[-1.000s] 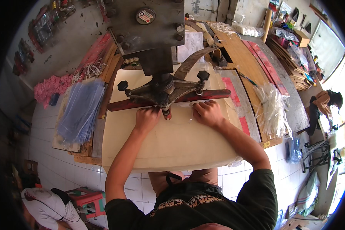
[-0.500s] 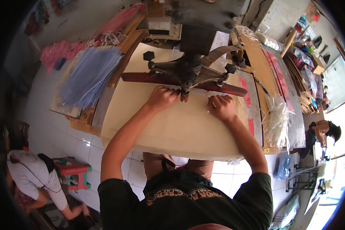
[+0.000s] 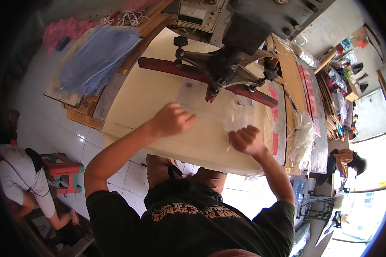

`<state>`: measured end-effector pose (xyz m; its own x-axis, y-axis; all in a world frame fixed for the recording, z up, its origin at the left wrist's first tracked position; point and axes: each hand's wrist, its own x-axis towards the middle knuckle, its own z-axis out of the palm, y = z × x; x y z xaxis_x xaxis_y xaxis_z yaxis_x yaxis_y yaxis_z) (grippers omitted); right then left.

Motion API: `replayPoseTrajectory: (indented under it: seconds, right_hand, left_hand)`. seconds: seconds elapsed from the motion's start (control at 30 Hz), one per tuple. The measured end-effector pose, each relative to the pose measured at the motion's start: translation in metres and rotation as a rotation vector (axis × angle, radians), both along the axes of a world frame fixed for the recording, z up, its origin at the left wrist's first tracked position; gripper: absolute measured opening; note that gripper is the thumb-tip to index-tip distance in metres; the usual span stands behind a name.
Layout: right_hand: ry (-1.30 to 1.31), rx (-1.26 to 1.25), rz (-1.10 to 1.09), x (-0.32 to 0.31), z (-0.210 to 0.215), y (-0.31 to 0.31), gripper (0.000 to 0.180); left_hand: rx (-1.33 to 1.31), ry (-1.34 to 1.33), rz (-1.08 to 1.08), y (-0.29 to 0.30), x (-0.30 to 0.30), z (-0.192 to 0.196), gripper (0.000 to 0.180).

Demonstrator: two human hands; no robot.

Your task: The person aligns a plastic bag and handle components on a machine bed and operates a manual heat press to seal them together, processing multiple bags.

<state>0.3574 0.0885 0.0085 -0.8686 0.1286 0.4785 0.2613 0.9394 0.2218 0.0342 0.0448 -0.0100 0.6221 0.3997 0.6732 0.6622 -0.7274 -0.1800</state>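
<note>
Closed tight, with left hand and right hand, apparently on near corners of clear film; exact pinch blurred. Drawn back from red bar toward the body since a moment ago, so film probably slid nearer. Under the knuckles, smooth tan sheet. Ahead of the fingers, dark metal clamp; leftward, limp blue sheets; rightward, stringy white strips.
</note>
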Motion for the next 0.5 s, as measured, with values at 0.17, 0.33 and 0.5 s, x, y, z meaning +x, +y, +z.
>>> replayPoseTrajectory:
  seconds: [0.17, 0.33, 0.5]
  right_hand:
    - [-0.035, -0.112, 0.092, 0.011, 0.053, -0.059, 0.014]
    - [0.17, -0.236, -0.079, 0.003, 0.118, -0.066, 0.009]
    - [0.312, -0.356, -0.276, -0.009, 0.181, -0.058, 0.007]
  left_hand:
    - [-0.065, 0.045, -0.015, -0.079, 0.017, 0.051, 0.012]
    - [-0.06, -0.165, 0.082, -0.076, 0.015, 0.134, 0.015]
    - [-0.112, -0.272, 0.064, -0.036, 0.007, 0.196, 0.007]
